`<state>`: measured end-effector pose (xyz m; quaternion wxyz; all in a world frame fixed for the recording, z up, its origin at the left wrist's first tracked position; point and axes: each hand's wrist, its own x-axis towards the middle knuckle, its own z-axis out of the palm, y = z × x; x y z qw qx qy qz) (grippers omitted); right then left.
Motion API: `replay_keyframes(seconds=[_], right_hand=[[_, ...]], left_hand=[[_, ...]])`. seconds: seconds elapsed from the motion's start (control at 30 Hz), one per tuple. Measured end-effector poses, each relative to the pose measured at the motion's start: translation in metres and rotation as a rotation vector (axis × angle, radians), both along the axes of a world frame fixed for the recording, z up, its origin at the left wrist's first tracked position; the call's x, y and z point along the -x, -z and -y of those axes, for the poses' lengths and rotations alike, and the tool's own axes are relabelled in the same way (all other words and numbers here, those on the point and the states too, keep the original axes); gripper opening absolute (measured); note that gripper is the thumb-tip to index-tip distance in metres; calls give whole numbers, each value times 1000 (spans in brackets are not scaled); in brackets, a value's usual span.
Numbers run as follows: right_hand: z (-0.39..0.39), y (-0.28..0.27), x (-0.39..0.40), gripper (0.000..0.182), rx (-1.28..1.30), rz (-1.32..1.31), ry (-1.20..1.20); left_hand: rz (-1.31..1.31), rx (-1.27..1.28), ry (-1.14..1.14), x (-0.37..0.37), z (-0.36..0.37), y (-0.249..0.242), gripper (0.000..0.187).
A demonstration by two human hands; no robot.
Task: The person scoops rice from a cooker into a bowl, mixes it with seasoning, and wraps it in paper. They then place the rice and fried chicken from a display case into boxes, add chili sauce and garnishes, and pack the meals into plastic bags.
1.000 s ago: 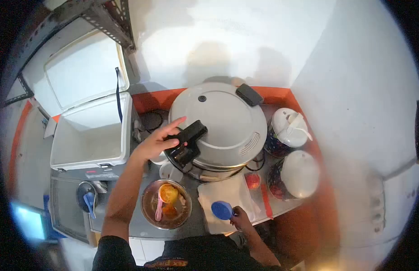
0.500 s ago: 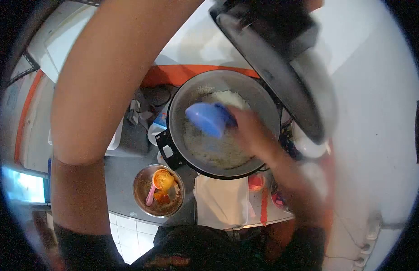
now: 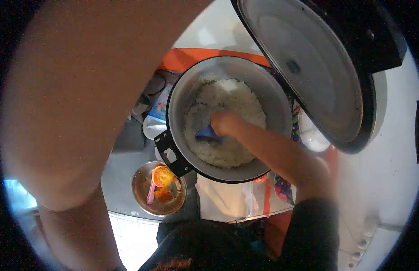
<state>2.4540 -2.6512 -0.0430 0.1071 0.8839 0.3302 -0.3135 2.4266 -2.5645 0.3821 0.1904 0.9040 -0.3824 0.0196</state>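
My right hand (image 3: 225,124) is down inside the large rice cooker pot (image 3: 273,95), its fingers closed around a blue plastic scoop (image 3: 208,134). The scoop's lower part touches the white rice (image 3: 245,104), and my fingers cover some of it. Rice lies across the pot's bottom, with a few grains stuck to the wall. My left arm reaches up across the left side, and its hand is beyond the top edge. The round grey lid (image 3: 309,63) stands raised and tilted at the upper right.
A steel bowl (image 3: 138,180) at the lower left holds an orange cup (image 3: 163,176) and a pink-handled spoon (image 3: 150,193). White paper sheets (image 3: 223,196) lie in front of the pot. A black side handle (image 3: 173,156) juts out at the left. A white wall bounds the right.
My right hand has lowered the scoop from above the pot into the rice. The lid now shows more of its underside, and my left arm fills more of the view.
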Motion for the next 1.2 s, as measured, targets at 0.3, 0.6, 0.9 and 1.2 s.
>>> replay_keyframes(seconds=[0.3, 0.6, 0.9, 1.2], right_hand=[[40, 11, 34, 24, -262, -176, -63], [71, -47, 67, 31, -519, -187, 95], [68, -22, 47, 12, -439, -857, 773], [107, -29, 49, 20, -1016, -1086, 1320]], left_hand=[[47, -22, 8, 8, -10, 5, 34], [85, -17, 18, 1, -5, -1, 24], [163, -53, -48, 13, 10, 12, 17], [17, 277, -290, 21, 9, 58, 40]])
